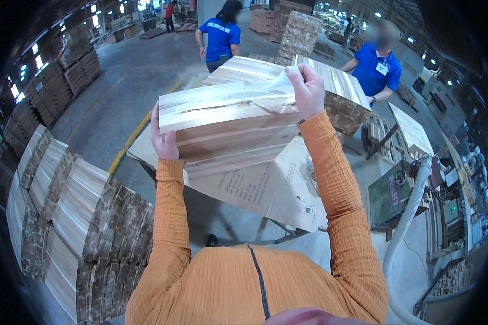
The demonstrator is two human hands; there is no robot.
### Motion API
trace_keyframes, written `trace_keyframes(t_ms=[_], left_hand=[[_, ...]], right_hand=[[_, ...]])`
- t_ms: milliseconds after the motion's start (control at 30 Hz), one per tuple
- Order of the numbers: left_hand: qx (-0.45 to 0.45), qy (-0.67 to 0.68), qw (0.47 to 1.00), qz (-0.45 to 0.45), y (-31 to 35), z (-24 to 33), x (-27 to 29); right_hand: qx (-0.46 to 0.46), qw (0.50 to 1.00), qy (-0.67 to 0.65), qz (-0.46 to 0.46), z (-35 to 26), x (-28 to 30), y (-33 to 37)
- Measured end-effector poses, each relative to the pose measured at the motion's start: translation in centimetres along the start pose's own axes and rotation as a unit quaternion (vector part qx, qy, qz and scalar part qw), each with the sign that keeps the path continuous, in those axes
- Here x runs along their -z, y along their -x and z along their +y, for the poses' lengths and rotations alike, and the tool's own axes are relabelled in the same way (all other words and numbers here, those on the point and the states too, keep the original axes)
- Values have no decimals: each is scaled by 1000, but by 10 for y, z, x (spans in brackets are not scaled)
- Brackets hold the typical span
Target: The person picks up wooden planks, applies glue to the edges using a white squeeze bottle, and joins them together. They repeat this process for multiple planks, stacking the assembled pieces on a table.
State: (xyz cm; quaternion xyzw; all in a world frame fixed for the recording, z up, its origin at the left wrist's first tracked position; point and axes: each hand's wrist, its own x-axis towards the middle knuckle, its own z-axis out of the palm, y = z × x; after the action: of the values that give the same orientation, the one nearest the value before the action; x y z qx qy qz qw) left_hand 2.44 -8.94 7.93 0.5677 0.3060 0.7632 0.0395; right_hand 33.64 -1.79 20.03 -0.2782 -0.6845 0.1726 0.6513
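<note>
A pale wooden board (228, 108) with a dark streak is raised at a tilt in front of me. My left hand (166, 140) grips its left end, thumb on the near side and fingers round the edge. At the board's upper right corner my right hand (308, 91) is closed, with a thin, pale, translucent sheet (281, 80) pinched between thumb and fingers. What the sheet is made of I cannot make out. Below the raised board lie more wooden boards (228, 154) on a cardboard-covered table (255, 187).
Stacked boards (76, 216) stand at the left, and another stack (341, 100) lies beyond my right hand. Two people in blue shirts (220, 38) (375, 70) are across the table. A pale hose (409, 216) and a green machine (387, 197) are at the right.
</note>
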Motion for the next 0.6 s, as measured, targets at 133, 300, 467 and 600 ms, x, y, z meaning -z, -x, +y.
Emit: trace_keyframes(t_ms=[133, 300, 467, 600], left_hand=[[13, 9, 1000, 0, -13, -8, -7], [57, -40, 998, 10, -38, -30, -10], [119, -8, 993, 11, -52, -52, -13], [120, 7, 993, 1, -55, -59, -15]], right_hand=[[-115, 982, -143, 43, 20, -12, -16], [-195, 933, -301, 37, 39, -36, -44], [-206, 954, -218, 26, 62, -60, -60], [-192, 963, -183, 43, 71, -62, -62]])
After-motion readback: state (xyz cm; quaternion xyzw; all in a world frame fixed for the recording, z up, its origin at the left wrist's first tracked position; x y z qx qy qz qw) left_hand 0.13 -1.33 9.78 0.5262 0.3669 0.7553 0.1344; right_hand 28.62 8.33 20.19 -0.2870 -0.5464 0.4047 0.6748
